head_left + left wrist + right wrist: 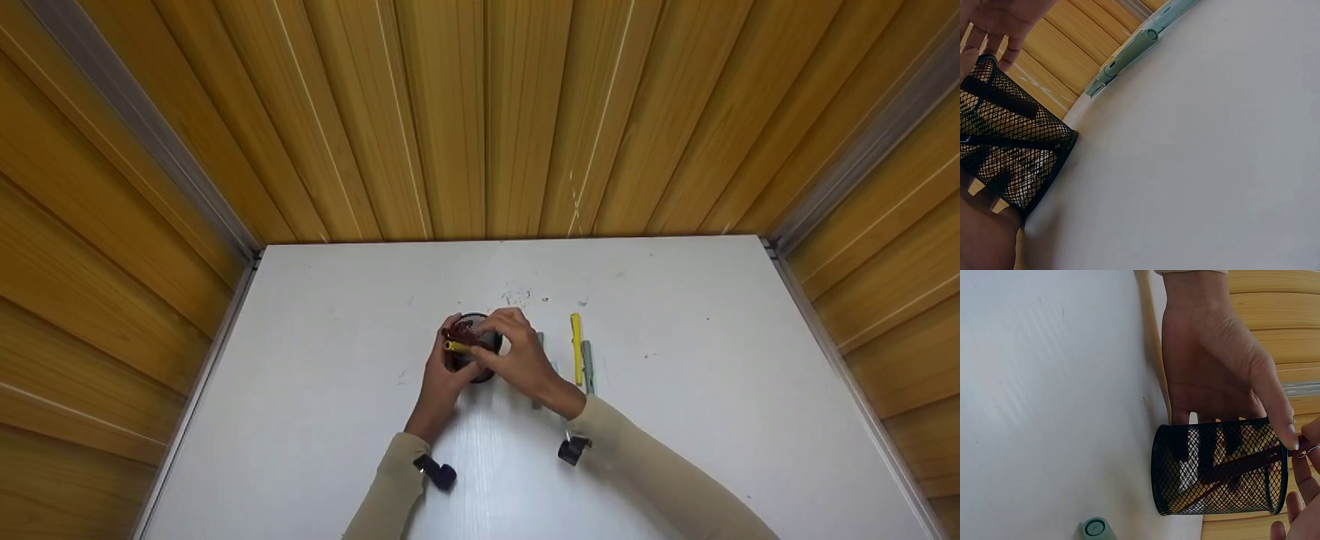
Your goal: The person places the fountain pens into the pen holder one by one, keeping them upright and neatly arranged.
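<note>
A black mesh pen holder (491,341) stands upright on the white table, with my left hand (441,382) wrapped around its side. In the right wrist view, the left thumb lies at the rim. Over the mouth, my right hand (523,360) pinches the top end of a dark red pen (1241,466), near its silver clip. That pen slants down inside the mesh. A yellow pen (456,346) shows at the mouth beside the fingers. The right hand's fingers also appear above the rim in the left wrist view.
Right of the holder, a yellow pen (577,349) and a grey-green pen (588,367) lie on the table (675,420). Under the right hand lies another green pen (538,341), partly covered. A light blue pen (1171,14) shows in the left wrist view. Wood-patterned walls (480,150) enclose the table.
</note>
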The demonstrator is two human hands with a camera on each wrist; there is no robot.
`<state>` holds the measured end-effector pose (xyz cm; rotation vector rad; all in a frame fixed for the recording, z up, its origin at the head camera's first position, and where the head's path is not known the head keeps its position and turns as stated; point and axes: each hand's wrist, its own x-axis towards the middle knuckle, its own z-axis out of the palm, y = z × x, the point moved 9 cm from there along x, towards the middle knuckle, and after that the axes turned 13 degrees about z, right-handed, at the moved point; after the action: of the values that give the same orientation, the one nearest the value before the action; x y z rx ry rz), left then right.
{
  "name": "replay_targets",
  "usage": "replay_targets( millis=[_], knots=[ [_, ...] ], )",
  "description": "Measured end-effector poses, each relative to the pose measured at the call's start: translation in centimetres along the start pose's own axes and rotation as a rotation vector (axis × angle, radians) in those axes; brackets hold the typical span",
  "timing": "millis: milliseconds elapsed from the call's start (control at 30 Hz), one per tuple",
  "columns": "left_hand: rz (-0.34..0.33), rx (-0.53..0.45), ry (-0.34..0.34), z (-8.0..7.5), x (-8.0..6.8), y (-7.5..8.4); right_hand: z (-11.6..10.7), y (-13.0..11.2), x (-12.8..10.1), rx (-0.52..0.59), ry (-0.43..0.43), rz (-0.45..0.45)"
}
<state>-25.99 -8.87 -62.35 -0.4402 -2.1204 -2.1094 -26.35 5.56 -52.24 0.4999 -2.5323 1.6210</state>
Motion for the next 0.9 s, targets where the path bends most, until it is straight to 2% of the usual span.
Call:
replay_targets(
  millis=[200,500,900],
  knots=[
    [0.005,-0.006,-0.004,0.0,0.0,-0.1,0.0,0.1,-0.2,0.0,-0.007,0.007],
    [0.047,-0.025,-0.016,0.2,0.1,0.1,-0.7,0.1,-0.4,0.023,0.013,-0.025],
    [0.045,-0.027,-0.006,0.0,0.1,0.0,-2.9,1.0,-1.0,-0.016,0.051,-0.014]
  ],
)
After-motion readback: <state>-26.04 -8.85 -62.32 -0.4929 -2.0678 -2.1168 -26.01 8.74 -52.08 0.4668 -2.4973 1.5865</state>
